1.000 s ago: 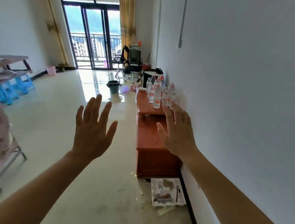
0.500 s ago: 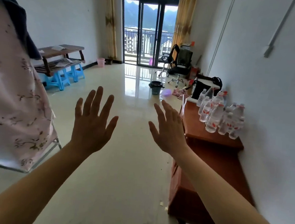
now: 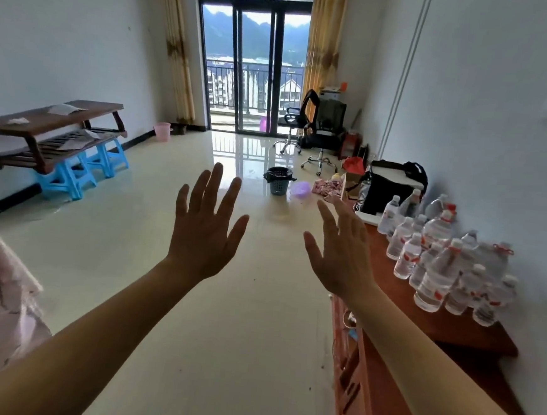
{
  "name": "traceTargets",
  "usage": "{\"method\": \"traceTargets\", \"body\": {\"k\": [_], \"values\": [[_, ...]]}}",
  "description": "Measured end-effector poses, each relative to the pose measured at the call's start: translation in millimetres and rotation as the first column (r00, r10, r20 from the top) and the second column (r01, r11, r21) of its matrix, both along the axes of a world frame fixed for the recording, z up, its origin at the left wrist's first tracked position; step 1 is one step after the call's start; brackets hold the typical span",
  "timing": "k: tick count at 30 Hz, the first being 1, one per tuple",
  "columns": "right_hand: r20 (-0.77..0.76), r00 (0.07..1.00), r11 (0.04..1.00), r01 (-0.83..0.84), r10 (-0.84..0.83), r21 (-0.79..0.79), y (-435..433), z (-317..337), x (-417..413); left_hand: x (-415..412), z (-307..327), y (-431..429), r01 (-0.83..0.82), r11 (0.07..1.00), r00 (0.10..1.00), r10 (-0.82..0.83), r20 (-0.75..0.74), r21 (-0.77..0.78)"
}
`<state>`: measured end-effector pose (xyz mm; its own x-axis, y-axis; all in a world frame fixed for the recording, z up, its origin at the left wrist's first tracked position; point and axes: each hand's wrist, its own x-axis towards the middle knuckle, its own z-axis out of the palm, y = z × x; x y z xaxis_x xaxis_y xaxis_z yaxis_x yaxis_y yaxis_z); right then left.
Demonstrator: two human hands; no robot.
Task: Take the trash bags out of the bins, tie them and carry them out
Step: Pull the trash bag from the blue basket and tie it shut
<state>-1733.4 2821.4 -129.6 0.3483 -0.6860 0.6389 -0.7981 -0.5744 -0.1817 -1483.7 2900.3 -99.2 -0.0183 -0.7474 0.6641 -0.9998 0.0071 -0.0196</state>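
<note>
Room contents, head view, with hazards as judged. (1) A cluster of clear plastic water bottles with red-and-white labels (image 3: 437,269) stood crowded on the reddish-brown wooden cabinet surface (image 3: 452,329) at right of frame, just beside the right forearm; a careless sweep of that arm would likely topple several. (2) The glossy cream tiled floor (image 3: 130,261), centre of frame, was strongly reflective; footing might slip on the walk across, more so with a loaded bag. (3) A small grey-blue slatted plastic bin (image 3: 277,188), its dark bag liner (image 3: 278,174) folded over the rim, stood at upper centre of frame, well apart from both hands; the thin liner could snag on the slats or tear if pulled fast, spilling contents before any knot was tied. (4) A pale lilac plastic object (image 3: 300,189) and a crumpled pink cloth (image 3: 322,188) lay on the floor just right of that bin; either could be trodden on. (5) A pink round plastic bin (image 3: 162,131) stood at upper left of frame, near the yellow curtain (image 3: 176,52); whether it held a bag could not be told, and it might be overlooked. The left hand (image 3: 203,234), centre of frame, was raised with its back to the camera, fingers (image 3: 215,186) straight and fanned wide, holding and touching nothing. The right hand (image 3: 340,258), right of centre, was likewise raised, fingers (image 3: 327,218) straight and slightly spread, empty. No bag was yet lifted, tied or carried.
</note>
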Motion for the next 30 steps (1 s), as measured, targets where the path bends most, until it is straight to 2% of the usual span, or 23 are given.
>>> {"method": "traceTargets", "body": {"k": [4, 9, 12, 22, 27, 30], "values": [[0.005, 1.000, 1.000, 0.017, -0.017, 0.009, -122.1, -11.6, 28.9, 20.7, -4.7, -134.0, 0.030, 0.999, 1.000, -0.030, 0.009, 0.015], [-0.017, 1.000, 0.999, 0.014, -0.014, 0.035, -278.1, 10.7, 69.1, 64.6, 15.5, -283.6, 0.026, 0.999, 0.999, -0.027, 0.024, 0.039], [-0.017, 0.999, 0.999, 0.028, -0.027, 0.043, -363.2, 22.7, 105.3, 99.9, 22.7, -357.9, -0.007, 1.000, 1.000, 0.008, -0.018, 0.015], [-0.099, 0.993, 0.998, -0.056, 0.058, 0.026, -650.1, -1.4, 257.9, 243.9, -12.9, -639.3, -0.033, 0.999, 0.998, 0.033, -0.054, -0.005], [-0.108, 0.994, 0.999, -0.014, 0.017, 0.034, -789.3, 9.9, 315.8, 306.7, 4.2, -797.1, 0.028, 0.999, 0.999, -0.027, -0.024, 0.019], [-0.073, 0.997, 0.997, 0.038, -0.033, 0.064, -864.3, 14.7, 328.5, 324.0, 14.2, -884.9, 0.060, 0.998, 0.997, -0.059, -0.054, 0.031]]}}
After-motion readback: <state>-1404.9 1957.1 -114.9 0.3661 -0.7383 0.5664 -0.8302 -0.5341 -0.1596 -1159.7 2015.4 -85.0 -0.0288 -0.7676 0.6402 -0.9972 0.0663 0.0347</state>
